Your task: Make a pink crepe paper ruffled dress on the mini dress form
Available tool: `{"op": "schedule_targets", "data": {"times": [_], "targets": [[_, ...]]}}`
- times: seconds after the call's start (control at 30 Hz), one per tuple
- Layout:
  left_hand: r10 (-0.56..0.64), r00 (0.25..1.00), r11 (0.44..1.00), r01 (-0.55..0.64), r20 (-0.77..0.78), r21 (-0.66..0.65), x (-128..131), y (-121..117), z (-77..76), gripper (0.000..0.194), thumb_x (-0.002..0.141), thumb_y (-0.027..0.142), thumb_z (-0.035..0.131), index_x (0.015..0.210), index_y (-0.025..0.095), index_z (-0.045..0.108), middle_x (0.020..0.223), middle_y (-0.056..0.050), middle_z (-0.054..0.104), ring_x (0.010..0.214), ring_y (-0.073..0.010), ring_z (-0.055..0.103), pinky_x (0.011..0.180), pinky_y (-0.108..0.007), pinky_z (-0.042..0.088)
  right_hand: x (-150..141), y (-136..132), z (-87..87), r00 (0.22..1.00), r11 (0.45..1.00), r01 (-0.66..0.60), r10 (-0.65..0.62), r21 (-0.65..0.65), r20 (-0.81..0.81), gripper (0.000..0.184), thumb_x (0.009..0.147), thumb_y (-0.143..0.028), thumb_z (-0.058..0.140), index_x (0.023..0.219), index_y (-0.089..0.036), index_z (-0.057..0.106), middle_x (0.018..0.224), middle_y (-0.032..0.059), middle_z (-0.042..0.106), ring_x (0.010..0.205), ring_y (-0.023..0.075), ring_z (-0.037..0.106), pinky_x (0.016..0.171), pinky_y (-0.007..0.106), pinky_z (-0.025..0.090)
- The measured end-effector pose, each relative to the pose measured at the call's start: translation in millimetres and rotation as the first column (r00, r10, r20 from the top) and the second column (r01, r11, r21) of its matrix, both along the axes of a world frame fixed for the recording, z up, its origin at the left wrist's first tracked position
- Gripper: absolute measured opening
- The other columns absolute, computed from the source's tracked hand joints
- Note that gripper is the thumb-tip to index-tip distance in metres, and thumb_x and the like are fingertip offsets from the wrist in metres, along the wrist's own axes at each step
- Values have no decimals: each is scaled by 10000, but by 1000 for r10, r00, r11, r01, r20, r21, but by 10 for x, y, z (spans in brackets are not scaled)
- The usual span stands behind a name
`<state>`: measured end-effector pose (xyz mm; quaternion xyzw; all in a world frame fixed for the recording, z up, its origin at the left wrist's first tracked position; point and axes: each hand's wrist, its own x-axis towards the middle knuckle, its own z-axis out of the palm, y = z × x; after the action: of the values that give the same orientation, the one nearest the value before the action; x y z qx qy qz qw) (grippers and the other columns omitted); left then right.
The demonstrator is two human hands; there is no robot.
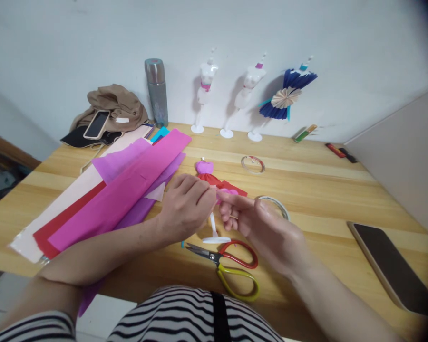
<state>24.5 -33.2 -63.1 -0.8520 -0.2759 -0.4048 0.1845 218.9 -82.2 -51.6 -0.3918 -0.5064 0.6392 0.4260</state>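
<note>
In front of me a small dress-form doll stand (pixel 214 225) is dressed in purple and red crepe paper (pixel 214 180). Its round white base (pixel 216 240) points toward me. My left hand (pixel 189 206) is closed, its fingertips pressed together beside the paper dress. From the right, my right hand (pixel 267 228) meets it, fingers bent and index fingertip touching the left fingertips. A ruffled pink paper piece (pixel 228 194) shows just behind the fingertips. What the fingers pinch is too small to make out. Scissors (pixel 216 258) with red and yellow handles lie below my hands.
Crepe paper sheets (pixel 128 185) are piled at left, near a brown cloth (pixel 117 104), a phone (pixel 96 124) and a thermos (pixel 157 92). Several dress forms (pixel 248 88) stand along the wall. Tape rolls (pixel 253 164), a glue stick (pixel 306 133) and another phone (pixel 388 266) lie rightward.
</note>
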Motion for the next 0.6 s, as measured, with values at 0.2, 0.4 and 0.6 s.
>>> {"op": "schedule_targets", "data": {"times": [0.2,0.4,0.6], "targets": [[-107,978,990,121,-182,69,-72,99,99,214,933,82,509,755,166,593,726,-31,644,765,-173,547,737,-328,458,20,6,32,999,997,-26,24,66,39,516,873,-604,570,1240,-269,707,982,106,711,850,238,659,685,361,563],[-216,948,976,207,-233,-64,-113,195,128,279,969,117,458,731,177,589,731,-20,627,792,-164,533,769,-308,447,24,24,-26,743,808,-157,-282,568,607,384,900,-320,613,1274,-260,677,878,82,721,782,250,655,767,443,545],[-267,957,846,290,115,-448,-89,228,93,229,916,156,527,706,176,615,737,-33,678,749,-141,588,744,-279,484,151,151,-11,538,599,-43,-660,799,524,327,895,-349,632,1194,-236,695,1009,146,720,935,319,651,838,505,529]]}}
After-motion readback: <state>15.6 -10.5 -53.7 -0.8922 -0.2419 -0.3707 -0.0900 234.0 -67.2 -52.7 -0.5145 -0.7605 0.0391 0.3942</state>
